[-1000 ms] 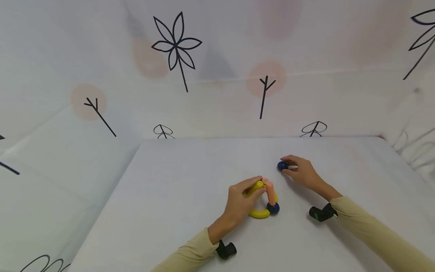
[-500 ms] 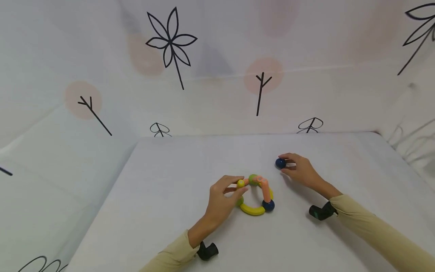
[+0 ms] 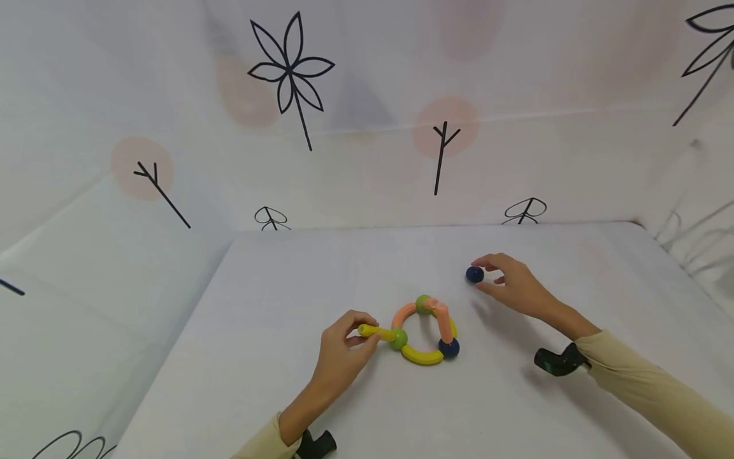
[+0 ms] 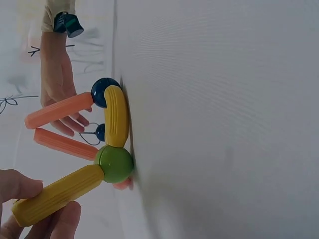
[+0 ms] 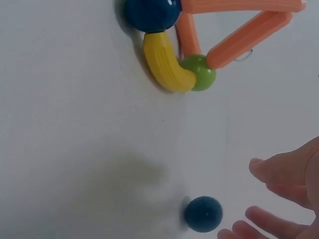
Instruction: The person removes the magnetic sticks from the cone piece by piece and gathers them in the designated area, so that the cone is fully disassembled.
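My left hand (image 3: 343, 357) pinches the outer end of a straight yellow rod (image 4: 60, 194) between thumb and fingers. The rod's other end meets a green ball (image 4: 117, 163) on a ring of toy building pieces. That ring joins a curved yellow rod (image 3: 422, 355), a dark blue ball (image 3: 449, 348), a second green ball (image 3: 424, 303) and a curved peach rod (image 3: 403, 313). Two straight peach rods (image 5: 244, 6) rise from it and come together at the top. Beyond the ring, my right hand (image 3: 514, 285) hovers with thumb and fingers spread beside a loose blue ball (image 5: 203, 214).
Everything lies on a white-covered table (image 3: 275, 280). Behind it stands a pale backdrop (image 3: 367, 172) with black plant drawings. A dark wrist camera (image 3: 559, 361) hangs below the right sleeve, close over the table.
My left hand has moved left and down, swinging the yellow rod outward from the peach rods. The right hand has drawn slightly right, its thumb now farther from the loose blue ball.
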`<state>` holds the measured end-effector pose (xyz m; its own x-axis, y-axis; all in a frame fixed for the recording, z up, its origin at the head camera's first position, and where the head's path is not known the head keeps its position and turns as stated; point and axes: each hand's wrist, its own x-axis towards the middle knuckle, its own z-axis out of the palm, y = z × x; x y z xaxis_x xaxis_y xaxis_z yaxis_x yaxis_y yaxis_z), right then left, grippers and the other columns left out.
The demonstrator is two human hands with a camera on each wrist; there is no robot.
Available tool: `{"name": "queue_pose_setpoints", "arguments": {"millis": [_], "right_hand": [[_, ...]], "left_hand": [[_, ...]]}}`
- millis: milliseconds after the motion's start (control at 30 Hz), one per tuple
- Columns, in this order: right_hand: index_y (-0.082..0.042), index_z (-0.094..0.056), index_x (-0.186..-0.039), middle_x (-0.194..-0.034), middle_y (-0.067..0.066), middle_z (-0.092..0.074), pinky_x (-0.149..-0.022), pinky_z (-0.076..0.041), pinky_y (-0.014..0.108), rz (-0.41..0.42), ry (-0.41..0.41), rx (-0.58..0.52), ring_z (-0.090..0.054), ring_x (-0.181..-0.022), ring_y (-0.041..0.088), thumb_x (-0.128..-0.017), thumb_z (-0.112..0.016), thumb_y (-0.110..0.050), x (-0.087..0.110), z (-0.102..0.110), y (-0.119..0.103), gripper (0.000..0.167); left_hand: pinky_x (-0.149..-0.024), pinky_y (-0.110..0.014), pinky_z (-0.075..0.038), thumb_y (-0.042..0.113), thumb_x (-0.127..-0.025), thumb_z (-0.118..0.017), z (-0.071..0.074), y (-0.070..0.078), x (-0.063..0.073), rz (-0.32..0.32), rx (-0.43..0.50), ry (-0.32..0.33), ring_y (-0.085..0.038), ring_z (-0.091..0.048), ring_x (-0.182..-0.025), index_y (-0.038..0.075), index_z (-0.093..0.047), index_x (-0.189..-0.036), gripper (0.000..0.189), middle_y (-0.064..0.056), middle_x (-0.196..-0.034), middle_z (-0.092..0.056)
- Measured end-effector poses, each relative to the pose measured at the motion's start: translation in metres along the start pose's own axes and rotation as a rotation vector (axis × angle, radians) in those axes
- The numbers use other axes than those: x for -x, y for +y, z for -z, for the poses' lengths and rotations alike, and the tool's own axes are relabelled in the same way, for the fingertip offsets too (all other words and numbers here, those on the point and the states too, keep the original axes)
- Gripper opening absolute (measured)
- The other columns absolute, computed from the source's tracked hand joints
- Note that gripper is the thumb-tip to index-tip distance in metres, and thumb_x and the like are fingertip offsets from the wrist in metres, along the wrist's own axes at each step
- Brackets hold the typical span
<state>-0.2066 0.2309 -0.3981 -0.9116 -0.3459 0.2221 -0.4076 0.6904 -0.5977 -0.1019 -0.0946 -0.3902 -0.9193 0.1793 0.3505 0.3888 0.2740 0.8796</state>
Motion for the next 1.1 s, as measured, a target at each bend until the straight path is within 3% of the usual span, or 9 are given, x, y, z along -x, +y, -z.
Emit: {"name": "queue_pose_setpoints", "arguments": {"millis": [233,367,467,600,733,867,1100], "right_hand": [[0.002,-0.059,-0.114,-0.112,0.017,-0.061,-0.078,-0.052,0.045,0.063,-0.032,-0.04,-0.056,-0.103,0.035,-0.086,-0.069,-0.006,0.007,0.01,-0.026,0.032],[-0.005,-0.061,-0.112,-0.108,0.006,-0.063,-0.078,-0.053,0.037,0.097,-0.06,-0.082,-0.059,-0.099,0.025,-0.085,-0.071,-0.01,0.01,0.012,-0.041,0.03],[-0.008,-0.061,-0.112,-0.106,0.0,-0.062,-0.077,-0.053,0.031,0.118,-0.098,-0.134,-0.059,-0.097,0.019,-0.084,-0.073,-0.015,0.013,0.009,-0.051,0.032],[-0.01,-0.061,-0.11,-0.104,0.001,-0.062,-0.073,-0.054,0.028,0.123,-0.117,-0.212,-0.062,-0.095,0.021,-0.079,-0.078,-0.019,0.016,0.0,-0.065,0.037],[-0.009,-0.062,-0.105,-0.099,0.002,-0.063,-0.069,-0.054,0.027,0.11,-0.093,-0.242,-0.063,-0.09,0.024,-0.075,-0.082,-0.02,0.018,-0.012,-0.076,0.038],[-0.011,-0.062,-0.097,-0.087,-0.002,-0.063,-0.063,-0.053,0.027,0.087,-0.057,-0.238,-0.061,-0.081,0.016,-0.074,-0.082,-0.017,0.018,-0.021,-0.082,0.032],[-0.012,-0.059,-0.086,-0.078,-0.004,-0.06,-0.062,-0.053,0.025,0.072,-0.016,-0.236,-0.059,-0.075,0.013,-0.074,-0.079,-0.004,0.022,-0.024,-0.082,0.025]], "left_hand": [[-0.077,-0.027,-0.053,-0.003,-0.082,-0.07,0.006,-0.035,0.007,0.081,-0.072,-0.022,-0.018,-0.062,-0.095,0.005,-0.064,-0.098,0.018,-0.007,-0.098,-0.065],[-0.075,-0.027,-0.052,0.0,-0.08,-0.072,0.01,-0.044,0.008,0.075,-0.148,-0.054,-0.014,-0.062,-0.095,0.007,-0.067,-0.096,0.017,-0.001,-0.095,-0.067],[-0.073,-0.028,-0.052,0.0,-0.079,-0.073,0.011,-0.048,0.008,0.066,-0.197,-0.075,-0.013,-0.062,-0.091,0.009,-0.068,-0.093,0.018,0.004,-0.092,-0.067],[-0.071,-0.027,-0.052,-0.001,-0.077,-0.074,0.009,-0.054,0.006,0.067,-0.236,-0.117,-0.013,-0.061,-0.087,0.011,-0.069,-0.093,0.02,0.005,-0.091,-0.066],[-0.068,-0.025,-0.051,-0.001,-0.078,-0.073,0.008,-0.057,0.003,0.063,-0.262,-0.164,-0.012,-0.06,-0.084,0.011,-0.069,-0.093,0.019,0.004,-0.09,-0.066],[-0.068,-0.025,-0.05,0.001,-0.078,-0.073,0.008,-0.056,0.0,0.069,-0.287,-0.218,-0.01,-0.059,-0.082,0.012,-0.07,-0.093,0.018,0.004,-0.089,-0.066],[-0.067,-0.023,-0.049,0.003,-0.08,-0.072,0.006,-0.054,-0.005,0.079,-0.297,-0.311,-0.011,-0.06,-0.081,0.01,-0.07,-0.094,0.015,0.004,-0.089,-0.066]]}}
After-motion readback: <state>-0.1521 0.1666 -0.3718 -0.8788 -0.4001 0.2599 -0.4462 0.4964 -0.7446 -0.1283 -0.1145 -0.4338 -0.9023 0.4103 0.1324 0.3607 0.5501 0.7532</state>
